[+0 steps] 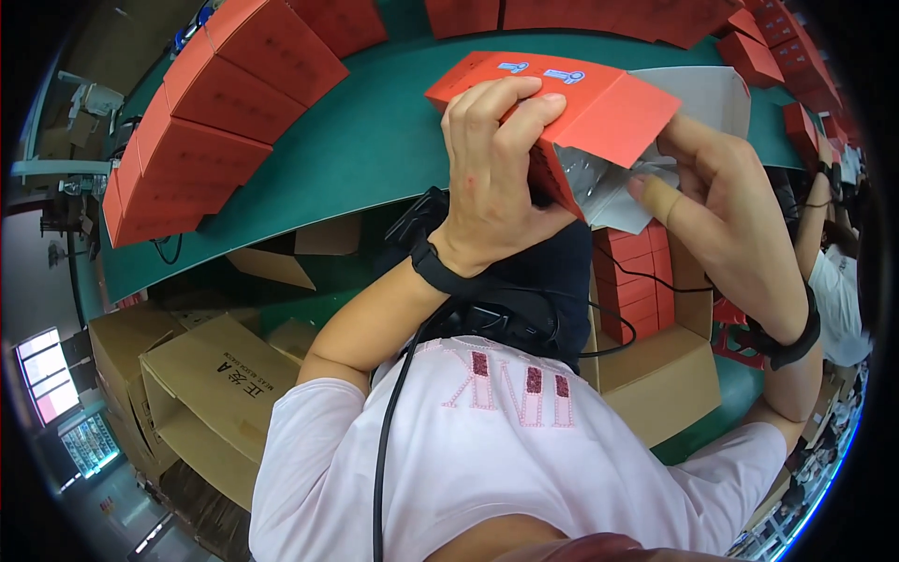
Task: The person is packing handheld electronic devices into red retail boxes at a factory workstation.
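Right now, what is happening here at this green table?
A person holds a red carton up over the green table. The left hand grips its side, while the right hand pushes a silvery packet in at its open end. Closed red cartons lie in a row on the left. Brown cardboard boxes stand below.

A green table (375, 140) is being used to carry rows of red boxes (201, 122). One row is being kept along its left edge, and more red boxes (599, 17) are being kept along the far edge and the right edge.
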Motion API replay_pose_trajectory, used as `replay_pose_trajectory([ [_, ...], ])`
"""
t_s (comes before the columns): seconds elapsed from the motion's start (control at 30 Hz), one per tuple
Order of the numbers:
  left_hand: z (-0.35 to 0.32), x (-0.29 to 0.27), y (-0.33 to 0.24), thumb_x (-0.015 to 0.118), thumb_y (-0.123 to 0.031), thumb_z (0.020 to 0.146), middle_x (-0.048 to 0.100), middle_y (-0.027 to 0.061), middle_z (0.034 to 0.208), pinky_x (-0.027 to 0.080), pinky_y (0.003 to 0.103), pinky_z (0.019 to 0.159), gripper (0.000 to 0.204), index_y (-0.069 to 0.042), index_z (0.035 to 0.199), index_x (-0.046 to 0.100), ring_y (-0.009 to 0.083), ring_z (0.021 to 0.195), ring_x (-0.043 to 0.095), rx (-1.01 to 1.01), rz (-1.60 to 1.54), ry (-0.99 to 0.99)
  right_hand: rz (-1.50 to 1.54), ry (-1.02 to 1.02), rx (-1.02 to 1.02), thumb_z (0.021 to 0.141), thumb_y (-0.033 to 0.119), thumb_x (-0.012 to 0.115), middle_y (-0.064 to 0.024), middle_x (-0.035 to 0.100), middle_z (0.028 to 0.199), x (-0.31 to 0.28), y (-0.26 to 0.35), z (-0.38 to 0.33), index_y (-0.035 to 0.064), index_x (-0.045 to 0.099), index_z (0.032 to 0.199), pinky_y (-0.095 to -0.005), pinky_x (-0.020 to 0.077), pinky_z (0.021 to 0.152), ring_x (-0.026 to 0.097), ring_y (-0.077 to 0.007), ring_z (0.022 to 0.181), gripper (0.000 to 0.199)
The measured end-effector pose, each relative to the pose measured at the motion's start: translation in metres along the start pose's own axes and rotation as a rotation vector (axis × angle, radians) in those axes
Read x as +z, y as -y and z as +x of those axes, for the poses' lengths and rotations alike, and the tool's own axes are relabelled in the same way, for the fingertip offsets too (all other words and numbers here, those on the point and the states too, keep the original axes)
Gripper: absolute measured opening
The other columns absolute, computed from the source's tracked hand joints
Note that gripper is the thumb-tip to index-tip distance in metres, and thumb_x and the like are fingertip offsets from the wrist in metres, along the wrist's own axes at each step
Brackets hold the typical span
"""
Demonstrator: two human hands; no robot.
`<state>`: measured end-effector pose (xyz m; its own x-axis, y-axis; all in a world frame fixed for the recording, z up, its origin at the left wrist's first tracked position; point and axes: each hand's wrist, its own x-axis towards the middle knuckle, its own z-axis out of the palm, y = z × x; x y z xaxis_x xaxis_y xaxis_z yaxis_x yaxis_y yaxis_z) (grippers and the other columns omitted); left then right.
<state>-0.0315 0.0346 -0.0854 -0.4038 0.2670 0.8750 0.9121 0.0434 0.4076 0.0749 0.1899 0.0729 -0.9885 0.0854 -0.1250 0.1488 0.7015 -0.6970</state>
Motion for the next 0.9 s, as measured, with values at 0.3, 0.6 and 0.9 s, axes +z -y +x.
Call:
replay_pose_trajectory([
  [0.3,0.020,-0.007,0.009,0.094,-0.021,0.050,0.053,0.0154,0.130,0.039,0.044,0.101,0.098,-0.006,0.135,0.047,0.0357,0.119,0.050,-0.091,-0.023,0.055,-0.581,-0.235,-0.403,0.084,0.012,0.072,-0.0154,0.067,0.103,0.006,-0.018,0.008,0.0049,0.060,0.134,-0.0389,0.0498,0.076,0.063,-0.0311,0.082,0.052],
  [0.6,0.023,-0.020,0.017,0.097,-0.023,0.053,0.054,0.0134,0.128,0.043,0.042,0.099,0.099,-0.005,0.136,0.047,0.0337,0.117,0.052,-0.180,-0.085,0.111,-0.695,-0.172,-0.383,0.086,0.008,0.068,-0.0188,0.065,0.097,0.008,-0.008,0.034,0.0068,0.054,0.137,-0.0407,0.0506,0.075,0.065,-0.0342,0.085,0.052],
  [0.9,0.054,-0.039,0.044,0.099,-0.025,0.055,0.055,0.0103,0.131,0.049,0.039,0.099,0.107,-0.005,0.144,0.043,0.0290,0.120,0.056,-0.173,-0.270,0.402,-0.969,0.127,-0.643,0.086,0.010,0.065,-0.0149,0.068,0.069,-0.025,0.037,0.087,-0.0049,0.065,0.084,-0.0373,0.0530,0.053,0.067,-0.0288,0.058,0.015],
])
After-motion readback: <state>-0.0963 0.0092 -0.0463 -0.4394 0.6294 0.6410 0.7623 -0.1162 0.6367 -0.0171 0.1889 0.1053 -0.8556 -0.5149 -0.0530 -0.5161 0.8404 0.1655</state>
